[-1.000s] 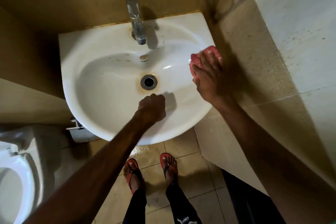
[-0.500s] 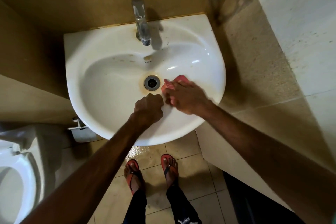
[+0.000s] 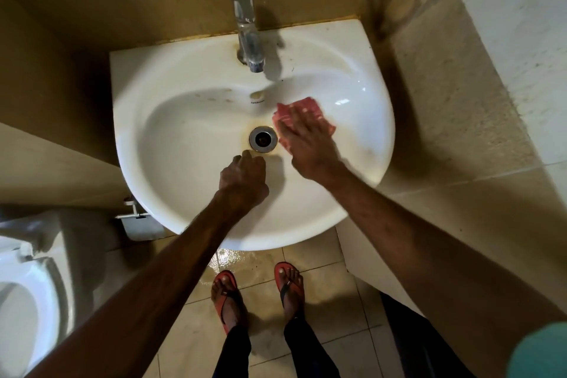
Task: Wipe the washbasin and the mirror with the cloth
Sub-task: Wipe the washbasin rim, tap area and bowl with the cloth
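Here, the right hand presses the pink cloth flat, fingers spread, against the washbasin bowl, just right of the drain and below the tap. The left hand, fingers curled on nothing, rests on the bowl's near slope. The bowl's left side, likely next, lies across the drain from the cloth — the mirror is out of view.

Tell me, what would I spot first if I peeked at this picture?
First the pink cloth, pressed flat under the right hand inside the white washbasin, just right of the drain. Next the left hand, curled, leaning on the bowl in front of the drain. Then the red sandals on the tiled floor below the basin.
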`<action>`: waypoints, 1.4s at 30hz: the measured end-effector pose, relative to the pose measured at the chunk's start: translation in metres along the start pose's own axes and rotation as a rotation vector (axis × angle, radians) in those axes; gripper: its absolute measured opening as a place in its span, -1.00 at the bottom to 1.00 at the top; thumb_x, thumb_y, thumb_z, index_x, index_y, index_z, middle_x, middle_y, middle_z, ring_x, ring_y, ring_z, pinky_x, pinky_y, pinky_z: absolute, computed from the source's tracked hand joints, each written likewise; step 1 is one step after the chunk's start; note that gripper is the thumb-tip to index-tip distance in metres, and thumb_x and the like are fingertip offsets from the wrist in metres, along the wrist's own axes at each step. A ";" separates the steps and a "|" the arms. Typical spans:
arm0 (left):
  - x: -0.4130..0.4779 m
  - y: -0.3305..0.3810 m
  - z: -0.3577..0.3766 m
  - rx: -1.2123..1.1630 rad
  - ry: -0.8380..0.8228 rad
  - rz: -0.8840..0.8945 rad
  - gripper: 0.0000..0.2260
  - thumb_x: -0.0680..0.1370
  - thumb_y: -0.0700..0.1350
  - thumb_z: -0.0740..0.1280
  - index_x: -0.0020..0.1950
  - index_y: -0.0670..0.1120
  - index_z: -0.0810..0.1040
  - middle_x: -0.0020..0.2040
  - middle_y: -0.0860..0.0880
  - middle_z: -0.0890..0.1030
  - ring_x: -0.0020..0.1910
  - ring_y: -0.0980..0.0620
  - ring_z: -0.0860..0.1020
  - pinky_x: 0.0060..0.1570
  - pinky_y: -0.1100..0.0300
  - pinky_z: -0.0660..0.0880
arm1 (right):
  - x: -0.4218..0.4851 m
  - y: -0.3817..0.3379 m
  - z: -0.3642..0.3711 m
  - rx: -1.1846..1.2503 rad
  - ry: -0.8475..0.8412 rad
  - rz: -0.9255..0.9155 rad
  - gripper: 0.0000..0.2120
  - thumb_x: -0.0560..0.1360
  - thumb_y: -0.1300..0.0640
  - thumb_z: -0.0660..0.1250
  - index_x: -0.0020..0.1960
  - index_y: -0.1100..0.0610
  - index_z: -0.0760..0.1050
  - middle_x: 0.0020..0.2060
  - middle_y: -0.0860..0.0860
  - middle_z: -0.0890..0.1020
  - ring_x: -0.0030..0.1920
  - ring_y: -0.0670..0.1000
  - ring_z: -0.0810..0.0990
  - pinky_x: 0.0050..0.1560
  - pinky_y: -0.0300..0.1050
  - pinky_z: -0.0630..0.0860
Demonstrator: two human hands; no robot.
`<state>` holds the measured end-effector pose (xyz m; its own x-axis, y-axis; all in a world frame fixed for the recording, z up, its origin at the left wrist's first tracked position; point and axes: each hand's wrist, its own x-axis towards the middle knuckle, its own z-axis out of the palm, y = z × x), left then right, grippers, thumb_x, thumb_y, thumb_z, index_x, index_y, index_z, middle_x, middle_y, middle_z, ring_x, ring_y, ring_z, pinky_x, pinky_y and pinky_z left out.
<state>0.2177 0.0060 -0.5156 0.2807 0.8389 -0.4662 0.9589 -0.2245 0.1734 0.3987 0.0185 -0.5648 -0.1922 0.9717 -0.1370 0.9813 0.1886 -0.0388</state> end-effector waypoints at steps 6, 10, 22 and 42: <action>0.002 0.000 -0.008 0.015 -0.043 0.004 -0.73 0.55 -0.15 0.30 0.24 -0.13 0.51 0.25 -0.11 0.52 0.25 -0.13 0.53 0.09 0.02 0.53 | 0.007 0.018 -0.010 -0.028 -0.020 -0.185 -0.40 0.60 0.00 -0.05 0.61 -0.09 0.34 0.65 -0.03 0.28 0.59 0.16 0.35 0.47 0.22 0.33; 0.005 -0.009 -0.013 0.003 -0.020 0.000 -0.74 0.56 -0.16 0.31 0.24 -0.15 0.51 0.25 -0.11 0.53 0.26 -0.12 0.52 0.12 0.05 0.52 | -0.005 0.061 -0.018 -0.051 0.093 -0.022 -0.38 0.54 0.23 0.23 0.58 -0.07 0.38 0.61 0.00 0.35 0.60 0.18 0.31 0.52 0.35 0.18; 0.008 -0.012 -0.015 0.020 -0.011 -0.010 -0.69 0.57 -0.12 0.31 0.30 -0.13 0.46 0.30 -0.12 0.49 0.32 -0.13 0.47 0.19 0.03 0.49 | 0.010 -0.031 -0.023 0.236 -0.021 -0.120 -0.49 0.42 0.29 0.37 0.33 -0.02 0.63 0.27 0.03 0.68 0.26 0.16 0.63 0.19 0.09 0.54; 0.017 -0.013 -0.016 -0.147 0.166 -0.025 -0.66 0.51 -0.24 0.31 0.27 -0.17 0.40 0.21 -0.09 0.46 0.24 -0.11 0.48 0.03 0.08 0.50 | 0.007 0.070 -0.088 0.185 0.518 0.344 -0.42 0.53 0.24 0.36 0.54 0.05 0.46 0.51 0.07 0.50 0.52 0.25 0.43 0.51 0.32 0.34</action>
<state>0.2090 0.0309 -0.5117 0.2350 0.9162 -0.3245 0.9457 -0.1385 0.2940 0.4675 0.0513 -0.4817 0.2092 0.9235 0.3216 0.9586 -0.1287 -0.2540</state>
